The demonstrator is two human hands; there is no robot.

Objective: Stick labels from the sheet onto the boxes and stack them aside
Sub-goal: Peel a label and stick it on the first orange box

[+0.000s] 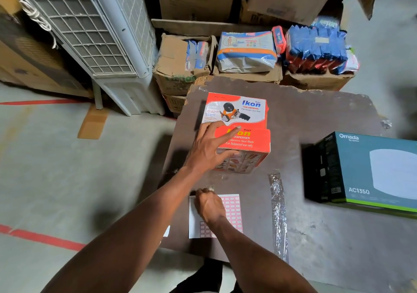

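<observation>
Resting mid-worktop (316, 121): orange carton (239, 132), likely light, stiff card; left hand (209, 148) spread flat on its near top edge. Label sheet (232, 211), thin, floppy, near edge; right hand (209, 204) pinching at a corner label, best peeled there.

We saw an indoor scene in even, rather dim light, with no lamp in view. Soft shadows lay on the floor (56, 180) to the left of the arms and under the red box (239, 130). A strip of clear tape (278, 213) on the table (327, 116) gave small white glints. The right hand (211, 207) looked a little blurred. The wide lens bent straight lines near the edges, and the dark box (361, 168) at the right was stretched and soft.
</observation>
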